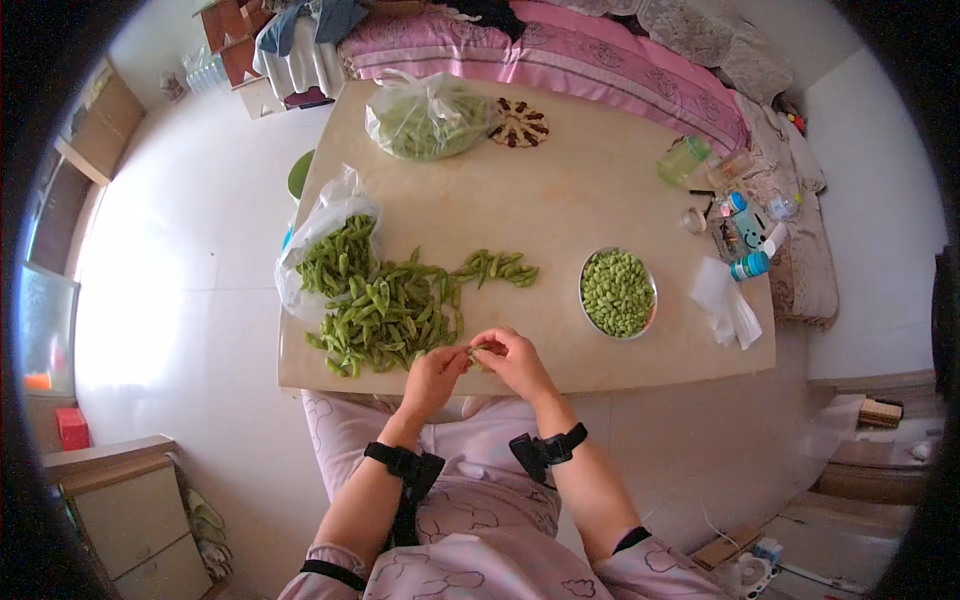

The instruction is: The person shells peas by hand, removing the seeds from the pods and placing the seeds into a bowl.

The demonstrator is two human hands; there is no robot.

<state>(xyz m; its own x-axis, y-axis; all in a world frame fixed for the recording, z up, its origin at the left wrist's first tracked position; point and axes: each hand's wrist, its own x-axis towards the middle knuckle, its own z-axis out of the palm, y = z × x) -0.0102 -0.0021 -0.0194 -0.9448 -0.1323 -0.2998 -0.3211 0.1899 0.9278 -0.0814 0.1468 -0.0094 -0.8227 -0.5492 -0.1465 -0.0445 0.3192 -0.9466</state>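
My left hand (437, 377) and my right hand (514, 361) meet at the table's near edge, fingertips pinching a green soybean pod (474, 357) between them. Much of the pod is hidden by the fingers. Just beyond and left of my left hand lies a heap of green pods (382, 315), which runs into an open white plastic bag (296, 259). A short trail of pods (499, 268) stretches right from the heap. To the right of my hands, a round metal-rimmed bowl (655, 304) holds shelled green beans (616, 292).
A tied clear bag of green pods (427, 124) and a patterned trivet (519, 124) are at the table's far side. On the right are a green plastic jar (684, 160), a blue-capped bottle (750, 265) and crumpled white plastic (724, 304). A pink-covered bed or couch (585, 75) stands behind.
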